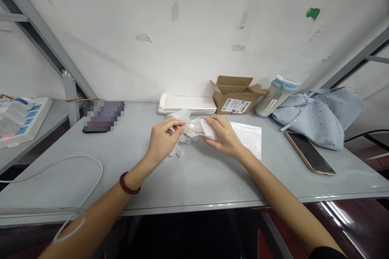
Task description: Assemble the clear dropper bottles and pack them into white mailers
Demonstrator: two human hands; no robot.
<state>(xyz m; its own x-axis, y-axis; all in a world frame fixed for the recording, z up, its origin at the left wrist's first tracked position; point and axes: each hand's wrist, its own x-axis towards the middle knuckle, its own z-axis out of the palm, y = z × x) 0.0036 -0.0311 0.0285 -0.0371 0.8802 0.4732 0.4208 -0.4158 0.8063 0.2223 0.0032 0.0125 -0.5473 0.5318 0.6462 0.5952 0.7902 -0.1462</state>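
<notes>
My left hand (164, 139), with a dark red bead bracelet at the wrist, is closed in a pinch at the near end of a translucent white plastic piece (193, 126). My right hand (223, 135) is wrapped round a small white packet (209, 128) that meets this piece. Whether the piece lies inside the packet or against its mouth I cannot tell. Under and beside my left hand lie several small clear plastic pieces (180, 150), partly hidden by the fingers. A white bubble mailer (249, 137) lies flat on the table, partly behind my right hand.
A stack of white flat trays or boxes (188, 103) and an open cardboard box (238, 99) stand by the wall. To the right are a tumbler (275, 97), a blue cloth bag (316, 117) and a phone (310, 153). A pixelated device (103, 117) and a white cable (99, 170) lie left.
</notes>
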